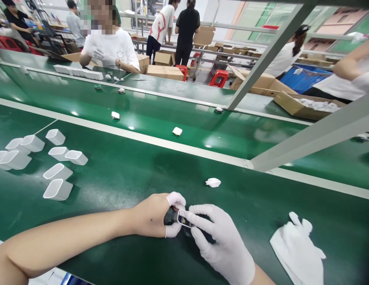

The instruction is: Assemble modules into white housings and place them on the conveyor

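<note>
Near the front of the green bench, my left hand [154, 215] wears white finger covers and is closed round a black rounded piece [170, 216]. Joined to or touching that piece is a small white-rimmed housing [180, 217] with a dark inside and a bit of yellow. My right hand [222, 241], in a white glove, has its index finger and thumb pressed on the housing's right side. Its other fingers are curled, and part of the dark area under them is hidden. Beyond my hands lies a small white part [213, 182].
Several translucent white cups [58, 190] lie at the left. A white glove [299, 247] rests at the right. Behind a metal rail [142, 136], a green belt carries small white parts [177, 131]. A slanted metal post [291, 144] stands right. A gloved co-worker [113, 47] sits opposite.
</note>
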A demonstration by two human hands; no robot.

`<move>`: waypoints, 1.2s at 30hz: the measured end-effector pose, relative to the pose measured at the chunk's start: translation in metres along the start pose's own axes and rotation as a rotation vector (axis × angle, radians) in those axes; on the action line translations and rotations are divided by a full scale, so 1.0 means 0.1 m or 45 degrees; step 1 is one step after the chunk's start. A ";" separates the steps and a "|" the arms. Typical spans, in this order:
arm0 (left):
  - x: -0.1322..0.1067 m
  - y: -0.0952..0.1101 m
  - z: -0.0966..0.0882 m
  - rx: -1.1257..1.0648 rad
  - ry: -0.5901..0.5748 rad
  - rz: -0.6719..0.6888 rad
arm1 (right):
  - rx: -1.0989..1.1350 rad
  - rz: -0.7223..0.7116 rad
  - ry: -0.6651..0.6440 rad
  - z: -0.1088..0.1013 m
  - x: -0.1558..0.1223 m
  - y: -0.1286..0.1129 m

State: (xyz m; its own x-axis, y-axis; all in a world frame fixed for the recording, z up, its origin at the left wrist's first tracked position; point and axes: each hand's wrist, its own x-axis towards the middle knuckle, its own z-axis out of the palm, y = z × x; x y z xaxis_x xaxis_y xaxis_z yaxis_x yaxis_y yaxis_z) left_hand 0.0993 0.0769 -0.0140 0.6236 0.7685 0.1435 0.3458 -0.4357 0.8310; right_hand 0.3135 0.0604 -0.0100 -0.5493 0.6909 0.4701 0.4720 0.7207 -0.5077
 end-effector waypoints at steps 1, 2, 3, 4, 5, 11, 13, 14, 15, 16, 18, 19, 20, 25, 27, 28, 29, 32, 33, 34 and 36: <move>0.00 0.00 0.00 0.006 -0.003 0.007 | -0.008 -0.005 -0.008 0.01 0.01 0.00; 0.00 0.00 0.00 0.010 -0.008 0.012 | -0.018 -0.007 -0.014 0.02 0.01 -0.01; 0.00 0.00 0.01 0.015 -0.010 0.016 | -0.031 -0.010 -0.021 0.03 0.02 -0.02; 0.00 0.00 0.01 0.021 -0.012 0.019 | -0.053 -0.018 -0.027 0.04 0.03 -0.04; 0.00 -0.01 0.01 0.028 -0.014 0.022 | -0.086 -0.028 -0.030 0.05 0.03 -0.05; 0.00 0.01 0.00 0.049 -0.020 0.027 | -0.066 -0.022 0.007 0.06 -0.01 -0.07; 0.01 0.01 -0.01 0.046 -0.017 0.027 | 0.050 0.000 0.024 0.05 -0.02 -0.05; 0.01 0.01 -0.01 0.043 -0.019 0.027 | 0.081 0.002 0.031 0.04 -0.03 -0.04; 0.01 0.01 -0.01 0.043 -0.019 0.027 | 0.092 -0.003 0.033 0.04 -0.02 -0.03; 0.01 0.01 0.00 0.045 -0.020 0.028 | 0.083 -0.006 0.027 0.04 -0.02 -0.03; 0.01 0.01 0.00 0.060 -0.019 0.036 | 0.023 -0.001 0.003 0.06 0.01 -0.05; 0.01 0.01 0.00 0.072 -0.018 0.041 | -0.019 0.003 -0.006 0.06 0.03 -0.07; 0.02 0.01 0.00 0.084 -0.020 0.047 | -0.065 0.003 -0.008 0.07 0.05 -0.09; 0.02 0.03 -0.01 0.085 -0.027 0.023 | -0.072 0.069 -0.033 0.07 0.06 -0.11; 0.01 0.05 -0.01 0.061 -0.021 -0.005 | 0.063 0.162 -0.017 0.04 0.02 -0.05; 0.01 0.05 -0.01 0.057 -0.020 -0.015 | 0.111 0.222 0.036 0.03 -0.01 -0.01; 0.01 0.06 -0.01 0.059 -0.021 -0.021 | 0.136 0.278 0.112 0.01 -0.03 0.02; 0.00 0.06 0.00 0.072 -0.007 -0.015 | 0.096 0.284 0.306 -0.04 -0.05 0.06; 0.00 0.06 0.01 0.071 0.001 -0.012 | 0.065 0.207 0.294 -0.05 -0.04 0.06; 0.00 0.05 0.01 0.069 0.004 -0.009 | 0.029 0.106 0.263 -0.06 -0.03 0.04; 0.00 0.05 0.01 0.073 0.003 0.000 | -0.048 -0.085 0.196 -0.05 -0.01 0.02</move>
State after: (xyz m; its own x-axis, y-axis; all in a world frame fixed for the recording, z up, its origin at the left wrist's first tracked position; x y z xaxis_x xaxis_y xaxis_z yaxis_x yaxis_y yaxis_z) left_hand 0.1015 0.0742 -0.0106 0.6220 0.7695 0.1451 0.3853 -0.4620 0.7988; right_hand 0.3183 0.0618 -0.0079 -0.4694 0.6397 0.6087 0.4649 0.7651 -0.4456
